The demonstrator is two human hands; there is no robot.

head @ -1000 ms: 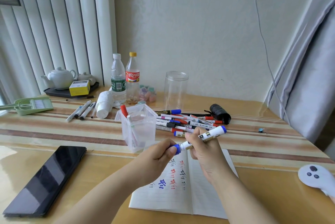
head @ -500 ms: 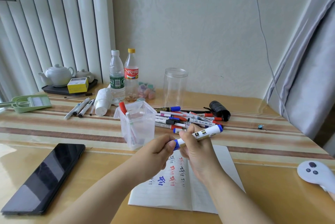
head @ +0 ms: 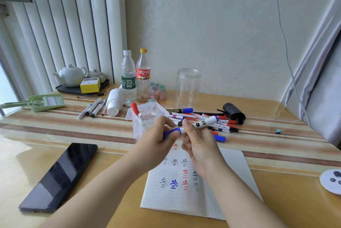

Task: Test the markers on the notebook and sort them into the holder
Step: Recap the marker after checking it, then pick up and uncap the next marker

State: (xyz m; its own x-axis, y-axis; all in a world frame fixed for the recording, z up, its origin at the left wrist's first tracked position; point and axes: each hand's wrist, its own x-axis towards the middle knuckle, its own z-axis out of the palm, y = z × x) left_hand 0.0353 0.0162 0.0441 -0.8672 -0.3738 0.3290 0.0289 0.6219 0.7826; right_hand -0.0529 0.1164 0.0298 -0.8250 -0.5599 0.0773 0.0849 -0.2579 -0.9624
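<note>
Two bare forearms are reaching up from the bottom edge toward the centre of a glossy striped wooden table point(head: 55, 128). The left hand point(head: 156, 139) is curling its fingers around the blue cap point(head: 172, 132) of a white marker with a blue end point(head: 200, 124), while the right hand point(head: 200, 142) is pinching the marker's barrel. The marker is lying nearly level above the table, its far end tilting toward two o'clock. Directly beneath the hands, at six o'clock, an open lined notebook point(head: 230, 176) is showing short test strokes in red, blue and black. Just beyond the left hand, at eleven o'clock, a clear square plastic holder point(head: 147, 115) is standing upright (a red-capped marker point(head: 135, 109) is leaning inside it). At one o'clock, a loose pile of mixed markers point(head: 210, 122) is lying on the table.
</note>
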